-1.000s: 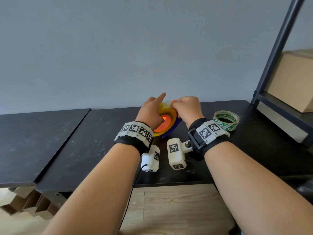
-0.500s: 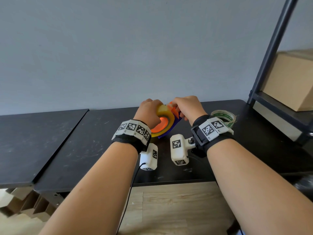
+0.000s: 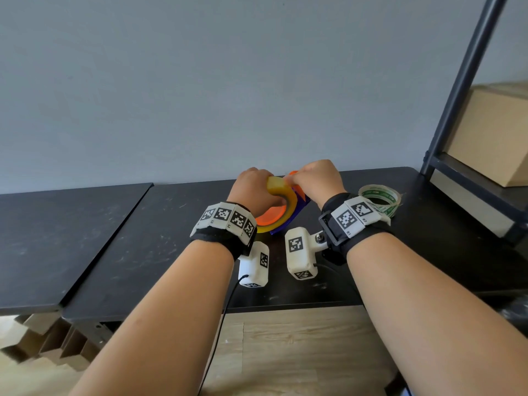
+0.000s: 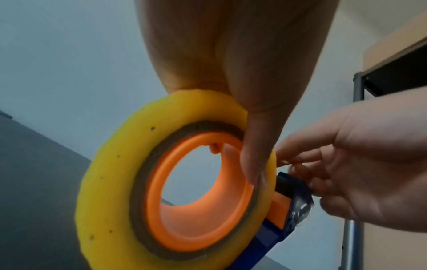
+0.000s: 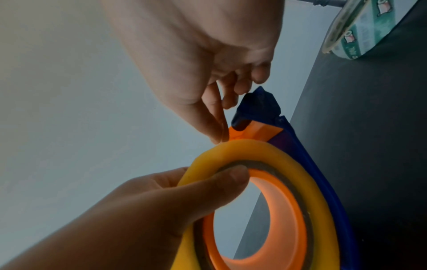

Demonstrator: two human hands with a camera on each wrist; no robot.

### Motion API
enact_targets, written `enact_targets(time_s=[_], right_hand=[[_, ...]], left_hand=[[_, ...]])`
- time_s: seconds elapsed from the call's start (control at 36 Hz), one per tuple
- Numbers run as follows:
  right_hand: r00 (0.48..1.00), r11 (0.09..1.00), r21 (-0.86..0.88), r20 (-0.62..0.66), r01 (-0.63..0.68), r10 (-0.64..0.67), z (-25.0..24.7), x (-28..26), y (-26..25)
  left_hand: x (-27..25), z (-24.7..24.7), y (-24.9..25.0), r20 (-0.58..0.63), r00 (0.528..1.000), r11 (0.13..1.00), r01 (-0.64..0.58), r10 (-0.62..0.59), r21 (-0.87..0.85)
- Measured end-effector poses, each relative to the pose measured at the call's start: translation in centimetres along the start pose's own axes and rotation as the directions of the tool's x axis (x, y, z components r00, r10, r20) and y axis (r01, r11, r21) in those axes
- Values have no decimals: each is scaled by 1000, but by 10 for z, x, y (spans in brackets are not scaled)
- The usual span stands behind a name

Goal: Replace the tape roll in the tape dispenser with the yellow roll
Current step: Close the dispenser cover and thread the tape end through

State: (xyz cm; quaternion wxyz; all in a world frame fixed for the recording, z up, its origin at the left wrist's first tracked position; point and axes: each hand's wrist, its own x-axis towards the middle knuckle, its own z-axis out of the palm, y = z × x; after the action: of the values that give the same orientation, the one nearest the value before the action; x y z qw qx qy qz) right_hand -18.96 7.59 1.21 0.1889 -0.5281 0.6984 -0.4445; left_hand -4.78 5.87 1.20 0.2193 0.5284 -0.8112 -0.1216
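Against grey wall, yellow roll [image 3: 278, 187] now sits on dispenser [image 3: 288, 221], left hand [image 3: 253, 185] gripping it, right hand [image 3: 315, 178] pinching tape end.

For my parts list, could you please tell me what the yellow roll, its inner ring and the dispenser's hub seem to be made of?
Yellow roll: translucent, waxy-looking plastic tape, softly glowing against the light.
Inner ring: probably cardboard; dull brown, matte.
Hub: smooth moulded orange plastic, likely; light shines through it.
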Motion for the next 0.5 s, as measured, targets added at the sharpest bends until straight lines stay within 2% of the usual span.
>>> enact_targets(time_s=[0.17, 0.31, 0.5], right_hand=[[994, 999, -25, -101, 41, -43, -4, -4, 0], [981, 1000, -9, -193, 18, -20, -3, -5, 8], [989, 994, 105, -149, 27, -11, -2, -5, 9]], left_hand=[[-1, 0, 1, -59, 996, 998, -62, 62, 2], [-2, 2, 0, -84, 994, 997, -76, 76, 6], [-5, 4, 1, -89, 993, 996, -81, 84, 28]])
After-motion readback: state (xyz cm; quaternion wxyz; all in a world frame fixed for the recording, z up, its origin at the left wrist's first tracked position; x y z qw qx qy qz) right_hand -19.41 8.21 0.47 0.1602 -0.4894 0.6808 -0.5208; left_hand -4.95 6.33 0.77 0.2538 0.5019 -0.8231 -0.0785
